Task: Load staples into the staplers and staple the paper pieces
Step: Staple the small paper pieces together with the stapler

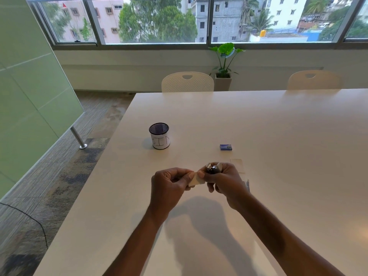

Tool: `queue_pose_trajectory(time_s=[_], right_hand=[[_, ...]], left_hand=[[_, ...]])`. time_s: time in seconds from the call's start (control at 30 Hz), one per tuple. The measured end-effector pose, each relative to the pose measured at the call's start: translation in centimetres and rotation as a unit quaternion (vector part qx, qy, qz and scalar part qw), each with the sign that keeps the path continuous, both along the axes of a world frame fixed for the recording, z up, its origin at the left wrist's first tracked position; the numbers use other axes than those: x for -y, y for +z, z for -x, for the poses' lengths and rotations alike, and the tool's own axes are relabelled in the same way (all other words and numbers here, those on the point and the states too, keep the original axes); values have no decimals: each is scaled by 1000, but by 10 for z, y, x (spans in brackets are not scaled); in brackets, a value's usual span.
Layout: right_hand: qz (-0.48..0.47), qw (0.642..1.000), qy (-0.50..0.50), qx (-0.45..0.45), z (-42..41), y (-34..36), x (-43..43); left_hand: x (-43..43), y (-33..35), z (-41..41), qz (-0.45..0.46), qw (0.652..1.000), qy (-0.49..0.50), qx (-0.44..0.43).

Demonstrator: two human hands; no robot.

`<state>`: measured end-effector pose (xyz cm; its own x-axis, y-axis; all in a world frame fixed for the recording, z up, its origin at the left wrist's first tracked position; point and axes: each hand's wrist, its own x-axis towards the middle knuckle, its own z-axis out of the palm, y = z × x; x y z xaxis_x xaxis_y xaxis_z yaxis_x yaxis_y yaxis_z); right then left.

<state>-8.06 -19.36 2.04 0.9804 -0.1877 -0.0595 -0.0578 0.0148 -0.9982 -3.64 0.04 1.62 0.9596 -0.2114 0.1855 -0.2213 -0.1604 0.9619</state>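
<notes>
Both hands are raised above the white table (278,126), close together. My left hand (169,186) pinches small white paper pieces (196,180) by their left edge. My right hand (225,180) grips a small black and silver stapler (212,168), its metal mouth at the papers' upper right corner. More pale paper pieces (238,163) lie flat on the table just beyond my right hand. A blue staple box (226,147) sits farther back. Something thin and bluish (247,185) shows at my right wrist, mostly hidden.
A black mesh cup (159,136) wrapped in a white handwritten label stands at the left of the table. Two white chairs (187,82) are at the far edge, a potted plant (225,62) behind them. The table's left edge (95,166) drops to carpet.
</notes>
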Motion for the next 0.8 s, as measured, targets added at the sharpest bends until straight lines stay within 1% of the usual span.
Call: queue_pose_trajectory(time_s=[0.2, 0.33, 0.5, 0.63, 0.73, 0.8], right_hand=[[-6, 999, -38, 31, -1, 2, -3], [-3, 999, -26, 27, 2, 1, -5], [-61, 998, -2, 7, 5, -4, -5], [-93, 995, 26, 5, 12, -12, -7], [-80, 996, 42, 28, 15, -17, -9], [-67, 996, 31, 42, 16, -20, -11]], left_hand=[[-2, -1, 6, 64, 994, -22, -91], [-2, -2, 8, 61, 994, 4, -94], [0, 1, 6, 131, 980, 42, -142], [-2, 0, 5, 164, 972, 59, -155], [-3, -1, 6, 175, 970, 64, -156], [-2, -1, 7, 183, 968, 63, -157]])
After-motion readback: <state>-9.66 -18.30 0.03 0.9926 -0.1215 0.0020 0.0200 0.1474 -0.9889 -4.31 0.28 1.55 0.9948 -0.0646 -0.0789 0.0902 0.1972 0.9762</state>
